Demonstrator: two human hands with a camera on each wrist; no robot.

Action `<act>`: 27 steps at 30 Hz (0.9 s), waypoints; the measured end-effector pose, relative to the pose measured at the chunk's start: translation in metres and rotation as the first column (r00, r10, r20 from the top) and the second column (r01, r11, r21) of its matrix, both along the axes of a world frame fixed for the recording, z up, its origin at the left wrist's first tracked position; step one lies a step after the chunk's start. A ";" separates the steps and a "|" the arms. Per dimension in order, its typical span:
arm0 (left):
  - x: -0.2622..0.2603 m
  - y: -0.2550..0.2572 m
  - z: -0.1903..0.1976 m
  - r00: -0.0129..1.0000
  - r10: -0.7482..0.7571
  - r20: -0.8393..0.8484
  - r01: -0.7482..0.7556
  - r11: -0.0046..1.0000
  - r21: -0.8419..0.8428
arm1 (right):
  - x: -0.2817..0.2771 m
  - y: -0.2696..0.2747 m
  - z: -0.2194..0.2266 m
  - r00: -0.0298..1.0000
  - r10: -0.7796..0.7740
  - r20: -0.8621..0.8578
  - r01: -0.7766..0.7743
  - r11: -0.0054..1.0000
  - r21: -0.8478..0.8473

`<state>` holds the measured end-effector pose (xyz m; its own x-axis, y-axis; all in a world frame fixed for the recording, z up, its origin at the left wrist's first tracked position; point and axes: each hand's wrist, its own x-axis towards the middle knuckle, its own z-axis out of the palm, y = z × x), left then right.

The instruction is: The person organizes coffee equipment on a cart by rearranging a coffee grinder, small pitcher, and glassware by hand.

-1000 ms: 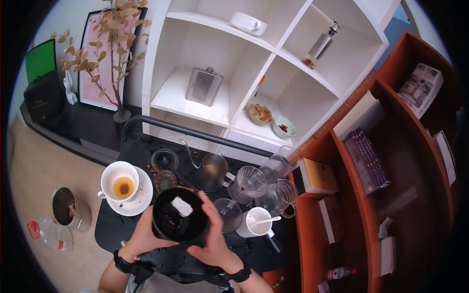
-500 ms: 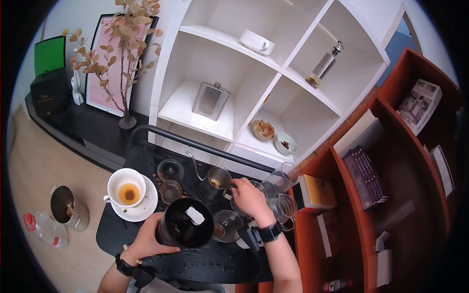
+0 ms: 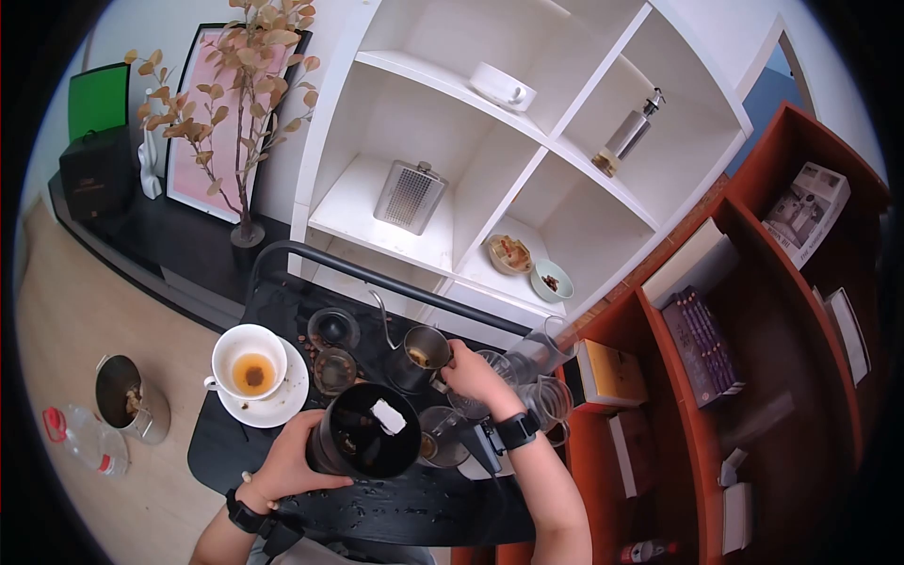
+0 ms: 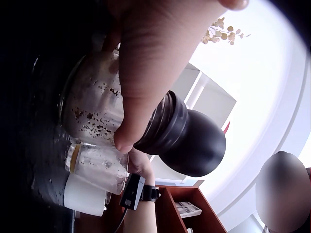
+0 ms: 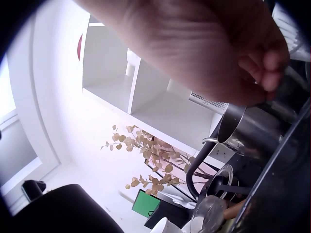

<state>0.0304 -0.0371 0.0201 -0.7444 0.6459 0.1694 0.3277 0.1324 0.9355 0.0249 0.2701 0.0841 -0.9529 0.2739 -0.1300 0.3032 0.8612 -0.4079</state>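
Observation:
In the head view my left hand (image 3: 290, 461) grips a dark, wide-mouthed vessel (image 3: 348, 449) near the table's front, its opening facing up. The left wrist view shows the thumb across a clear jar (image 4: 92, 116) with dark specks, beside a rounded black part (image 4: 194, 143). My right hand (image 3: 476, 379) reaches over the glassware to the metal gooseneck kettle (image 3: 407, 369), fingers curled at its handle side. From the right wrist, the right hand (image 5: 194, 58) partly covers the handle of the kettle (image 5: 252, 131). The handle itself is largely hidden.
A white cup (image 3: 229, 353) with brown liquid stands on a saucer (image 3: 282, 405) at left. Clear glass vessels (image 3: 554, 400) crowd the right side. Behind the table's rail (image 3: 395, 285) stands a white shelf (image 3: 377, 226); a brown bookcase (image 3: 650, 377) is at right.
My right hand has left the dark vessel's side and moved up and right to the kettle's handle. My left hand still holds the vessel, slightly further right in the head view.

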 end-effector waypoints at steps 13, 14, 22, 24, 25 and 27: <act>0.001 0.000 -0.001 1.000 0.008 -0.021 -0.008 1.000 0.007 | 0.077 -0.022 0.078 0.858 -0.081 -0.507 0.087 0.996 -0.012; 0.000 0.000 -0.001 1.000 0.007 -0.021 -0.007 1.000 0.008 | 0.086 -0.018 0.087 0.845 -0.043 -0.533 0.068 0.997 0.026; -0.001 0.000 -0.002 1.000 0.006 -0.027 -0.006 1.000 -0.006 | 0.166 -0.027 0.151 0.935 0.054 -0.351 0.103 0.904 0.414; -0.001 0.000 -0.003 1.000 0.004 -0.018 -0.004 1.000 -0.003 | 0.174 -0.031 0.159 0.959 0.068 -0.276 0.075 0.876 0.476; -0.001 0.000 -0.003 1.000 0.005 -0.016 -0.005 1.000 0.001 | 0.177 -0.032 0.161 0.975 0.081 -0.206 0.043 0.844 0.535; 0.000 0.001 -0.004 1.000 0.004 -0.014 -0.004 1.000 0.014 | 0.176 -0.035 0.165 0.986 0.110 -0.126 -0.017 0.813 0.582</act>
